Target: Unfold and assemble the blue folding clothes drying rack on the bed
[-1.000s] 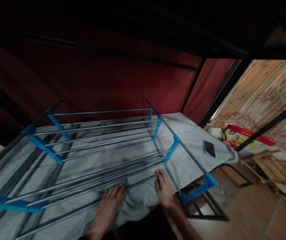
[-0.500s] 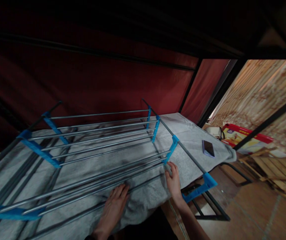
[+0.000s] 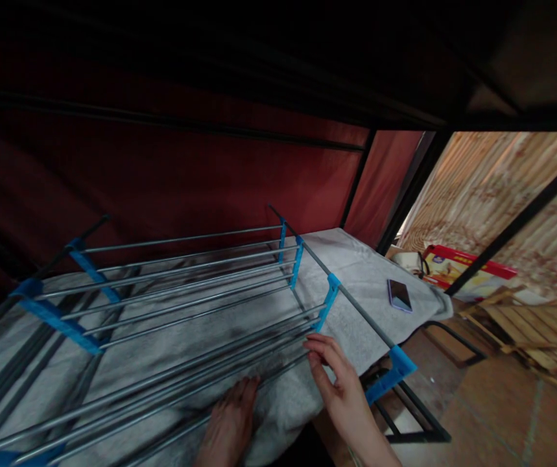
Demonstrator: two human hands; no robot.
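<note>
A shoe-rack-like frame of grey metal rods with blue plastic brackets lies on a grey cloth-covered table. My left hand is closed over a loose metal rod along the near side; its fingertips point down and are partly hidden. My right hand is beside that rod's right end, thumb and fingers apart in a loose curve, just below a blue bracket. Whether its fingertips touch the rod is unclear. Another blue bracket sits at the near end of the side pole, right of my right hand.
A phone lies on the right part of the table. Beyond are a red and yellow box and folded wooden slats. A black metal frame stands below the table edge. Red fabric hangs behind the rack.
My right hand has shifted left, away from the bracket and toward the rod's end, its thumb and fingers now apart. My left hand remains over the rod. The view has tilted slightly.
</note>
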